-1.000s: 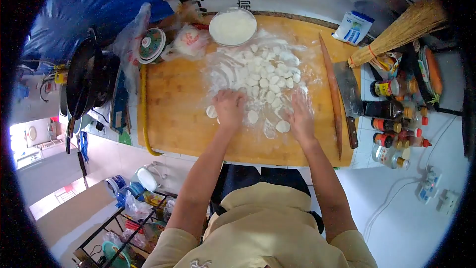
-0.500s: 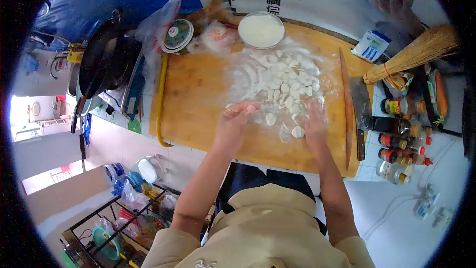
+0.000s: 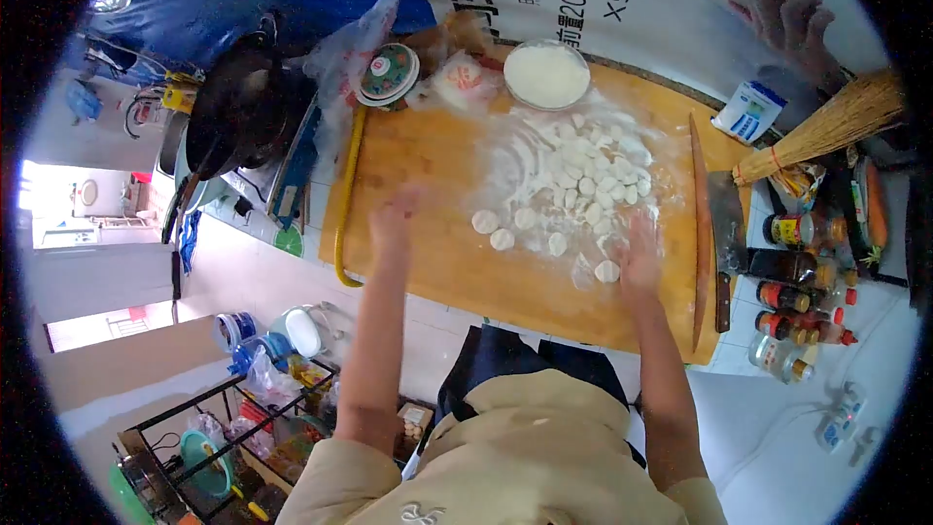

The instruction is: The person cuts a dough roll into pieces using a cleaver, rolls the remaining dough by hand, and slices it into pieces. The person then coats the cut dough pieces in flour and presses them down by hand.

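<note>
My left hand (image 3: 397, 214) is over the left part of the wooden board (image 3: 428, 272), smeared by motion, so its fingers do not show clearly. My right hand (image 3: 639, 258) lies flat with fingers stretched out on the floured right side, beside a dough piece (image 3: 606, 271). A cluster of small dough pieces (image 3: 588, 180) is spread in white flour above it. Between the hands, several rounds sit apart, among them a dough round (image 3: 485, 222) and another dough round (image 3: 557, 244).
A bowl of flour (image 3: 546, 76) stands at the board's back edge, near a lidded floral pot (image 3: 389, 76) and plastic bags. Along the right lie a long rolling pin (image 3: 701, 233), a cleaver (image 3: 727, 219), a straw brush (image 3: 826, 126) and seasoning bottles (image 3: 782, 297). A dark wok (image 3: 233, 102) is left.
My left hand has moved left, away from the dough, uncovering rounds beside where it was. My right hand stays near the same dough piece. The whole view has shifted, moving the scene rightward.
</note>
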`<state>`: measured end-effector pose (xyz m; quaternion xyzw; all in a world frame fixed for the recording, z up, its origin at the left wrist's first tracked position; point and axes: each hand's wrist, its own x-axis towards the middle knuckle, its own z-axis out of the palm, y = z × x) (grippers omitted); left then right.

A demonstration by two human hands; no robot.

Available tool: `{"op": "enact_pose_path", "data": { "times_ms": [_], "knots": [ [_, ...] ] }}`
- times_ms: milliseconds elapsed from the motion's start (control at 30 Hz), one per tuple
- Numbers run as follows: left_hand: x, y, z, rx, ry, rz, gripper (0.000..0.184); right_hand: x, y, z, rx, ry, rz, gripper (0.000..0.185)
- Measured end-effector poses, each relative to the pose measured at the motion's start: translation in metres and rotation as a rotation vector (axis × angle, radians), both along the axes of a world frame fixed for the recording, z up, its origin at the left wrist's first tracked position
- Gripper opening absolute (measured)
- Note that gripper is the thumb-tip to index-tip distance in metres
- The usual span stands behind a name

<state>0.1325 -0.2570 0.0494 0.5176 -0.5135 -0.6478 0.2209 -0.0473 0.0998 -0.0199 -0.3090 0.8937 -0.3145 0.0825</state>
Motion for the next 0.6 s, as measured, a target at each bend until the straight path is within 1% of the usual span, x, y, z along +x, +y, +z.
{"op": "enact_pose_path", "data": {
  "times_ms": [33, 100, 133, 200, 233, 267, 300, 367, 433, 467, 533, 567, 600],
  "knots": [
    [0.001, -0.017, 0.006, -0.075, -0.127, 0.027, 0.029, -0.001, -0.001, 0.001, -0.002, 0.002, -0.005, 0.062],
    [0.01, -0.051, -0.013, -0.224, -0.194, 0.12, 0.027, -0.003, -0.002, 0.003, 0.353, 0.139, 0.024, 0.065],
    [0.013, -0.065, -0.026, -0.289, -0.2, 0.176, 0.026, -0.003, 0.001, 0.0, 0.359, 0.139, 0.009, 0.065],
    [0.017, -0.077, -0.071, -0.348, -0.05, 0.242, 0.026, -0.004, 0.005, -0.008, 0.252, 0.166, 0.044, 0.065],
    [0.012, -0.07, -0.094, -0.274, 0.134, 0.222, 0.027, -0.004, 0.005, -0.006, 0.258, 0.168, 0.032, 0.065],
    [0.005, -0.054, -0.107, -0.158, 0.314, 0.183, 0.027, -0.003, 0.003, -0.004, 0.208, 0.144, 0.017, 0.064],
    [-0.012, -0.02, -0.09, 0.157, 0.487, 0.193, 0.028, -0.002, 0.001, -0.002, 0.155, 0.121, 0.004, 0.063],
    [-0.04, 0.036, -0.064, -0.591, -0.212, -0.47, 0.034, -0.001, 0.001, 0.005, 0.158, 0.12, -0.007, 0.063],
    [-0.075, 0.083, -0.055, -0.638, -0.278, -0.64, 0.036, -0.002, 0.002, 0.012, 0.162, 0.121, -0.014, 0.063],
    [-0.088, 0.099, -0.049, -0.635, -0.272, -0.641, 0.036, -0.002, 0.004, 0.015, 0.142, 0.112, -0.04, 0.061],
    [-0.109, 0.12, -0.039, -0.787, -0.259, -0.801, 0.03, 0.002, 0.007, 0.021, 0.127, 0.106, -0.07, 0.059],
    [-0.115, 0.125, -0.036, -0.785, -0.253, -0.803, 0.03, 0.006, 0.008, 0.025, 0.03, 0.146, -0.078, 0.053],
    [-0.12, 0.129, -0.034, -0.876, -0.283, -0.813, 0.029, 0.009, 0.009, 0.027, -0.067, 0.184, -0.086, 0.049]
  ]
}}
